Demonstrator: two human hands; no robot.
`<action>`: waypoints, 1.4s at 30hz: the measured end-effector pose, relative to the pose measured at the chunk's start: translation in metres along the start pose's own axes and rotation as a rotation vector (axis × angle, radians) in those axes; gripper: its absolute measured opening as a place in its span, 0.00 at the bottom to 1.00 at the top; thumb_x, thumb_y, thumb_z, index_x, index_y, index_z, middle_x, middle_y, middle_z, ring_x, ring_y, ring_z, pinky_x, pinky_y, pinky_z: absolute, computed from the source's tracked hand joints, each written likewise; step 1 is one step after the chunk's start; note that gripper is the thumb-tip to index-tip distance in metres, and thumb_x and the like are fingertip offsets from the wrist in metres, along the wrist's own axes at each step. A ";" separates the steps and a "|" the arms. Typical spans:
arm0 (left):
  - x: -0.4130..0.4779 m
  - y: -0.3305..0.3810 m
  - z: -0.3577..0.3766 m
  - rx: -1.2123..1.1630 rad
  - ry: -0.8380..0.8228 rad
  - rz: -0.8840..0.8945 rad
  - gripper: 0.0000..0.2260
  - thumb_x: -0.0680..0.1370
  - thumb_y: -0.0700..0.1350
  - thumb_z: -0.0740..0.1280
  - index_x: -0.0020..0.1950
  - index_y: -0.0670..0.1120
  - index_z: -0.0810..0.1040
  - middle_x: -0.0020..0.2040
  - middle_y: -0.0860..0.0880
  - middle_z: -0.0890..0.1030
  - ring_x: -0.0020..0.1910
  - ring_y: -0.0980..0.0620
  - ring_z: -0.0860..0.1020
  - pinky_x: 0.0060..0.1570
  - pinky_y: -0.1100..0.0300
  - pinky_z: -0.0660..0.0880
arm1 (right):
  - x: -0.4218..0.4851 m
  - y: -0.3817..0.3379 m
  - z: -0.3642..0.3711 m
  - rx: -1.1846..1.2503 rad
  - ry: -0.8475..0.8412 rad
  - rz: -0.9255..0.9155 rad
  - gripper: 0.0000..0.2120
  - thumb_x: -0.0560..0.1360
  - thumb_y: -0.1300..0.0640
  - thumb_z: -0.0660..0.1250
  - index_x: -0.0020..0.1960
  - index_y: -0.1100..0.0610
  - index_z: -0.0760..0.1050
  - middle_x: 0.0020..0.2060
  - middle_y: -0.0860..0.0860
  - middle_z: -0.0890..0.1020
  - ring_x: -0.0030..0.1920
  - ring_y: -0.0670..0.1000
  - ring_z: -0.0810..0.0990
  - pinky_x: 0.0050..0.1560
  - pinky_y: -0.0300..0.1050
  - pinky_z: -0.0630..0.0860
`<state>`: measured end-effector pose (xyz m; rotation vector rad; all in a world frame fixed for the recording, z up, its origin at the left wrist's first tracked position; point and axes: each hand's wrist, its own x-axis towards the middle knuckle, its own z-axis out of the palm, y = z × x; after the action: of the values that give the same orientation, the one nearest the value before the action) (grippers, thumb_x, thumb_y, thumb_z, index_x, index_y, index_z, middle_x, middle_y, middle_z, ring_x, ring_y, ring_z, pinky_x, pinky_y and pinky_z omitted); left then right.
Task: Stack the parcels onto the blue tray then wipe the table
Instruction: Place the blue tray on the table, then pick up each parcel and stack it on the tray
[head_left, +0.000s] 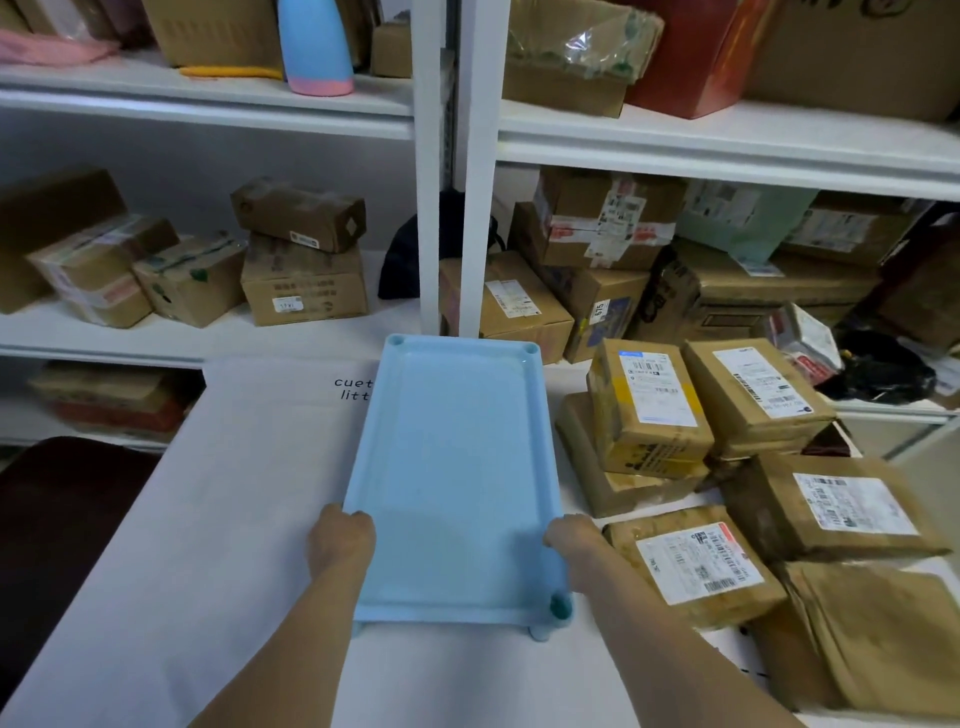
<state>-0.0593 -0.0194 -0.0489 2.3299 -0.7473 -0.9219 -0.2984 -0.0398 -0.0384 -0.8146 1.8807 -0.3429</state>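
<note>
A light blue tray (452, 467) lies lengthwise on the white table (218, 519), with nothing in it. My left hand (340, 540) grips its left rim near the close end. My right hand (579, 545) grips the right rim opposite. To the right of the tray lie several brown parcels with white labels: a stacked pair (649, 410), one (753, 395) behind it, one (691, 566) beside my right wrist, one (831, 509) further right and a flat one (872, 634) at the near right.
White shelves (727, 150) behind the table carry many cardboard boxes (304, 291). A blue and pink bottle (314, 47) stands on the upper shelf. A dark chair (57, 519) sits left of the table. A black bag (883, 374) lies at the far right.
</note>
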 end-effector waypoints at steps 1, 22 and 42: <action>-0.001 0.004 0.000 0.030 0.024 0.004 0.15 0.76 0.40 0.60 0.61 0.40 0.74 0.58 0.37 0.78 0.57 0.38 0.76 0.53 0.50 0.75 | 0.000 -0.003 -0.002 0.034 0.015 0.008 0.16 0.77 0.64 0.61 0.64 0.67 0.71 0.47 0.56 0.73 0.47 0.55 0.72 0.47 0.44 0.71; -0.104 0.159 0.148 0.059 -0.352 0.537 0.14 0.80 0.36 0.55 0.65 0.40 0.69 0.63 0.41 0.75 0.62 0.42 0.72 0.58 0.56 0.69 | 0.016 0.001 -0.148 0.310 0.681 -0.185 0.17 0.78 0.61 0.62 0.67 0.58 0.69 0.63 0.55 0.71 0.61 0.57 0.74 0.61 0.53 0.72; -0.154 0.212 0.175 -0.288 -0.357 0.459 0.19 0.81 0.33 0.50 0.67 0.44 0.72 0.65 0.45 0.75 0.63 0.48 0.72 0.55 0.62 0.68 | 0.017 -0.019 -0.235 0.491 0.115 -0.502 0.24 0.76 0.69 0.55 0.62 0.48 0.77 0.54 0.48 0.82 0.55 0.47 0.79 0.50 0.40 0.76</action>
<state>-0.3447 -0.1156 0.0427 1.6637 -1.1477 -1.1504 -0.5042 -0.0936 0.0651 -0.9247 1.5698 -1.1341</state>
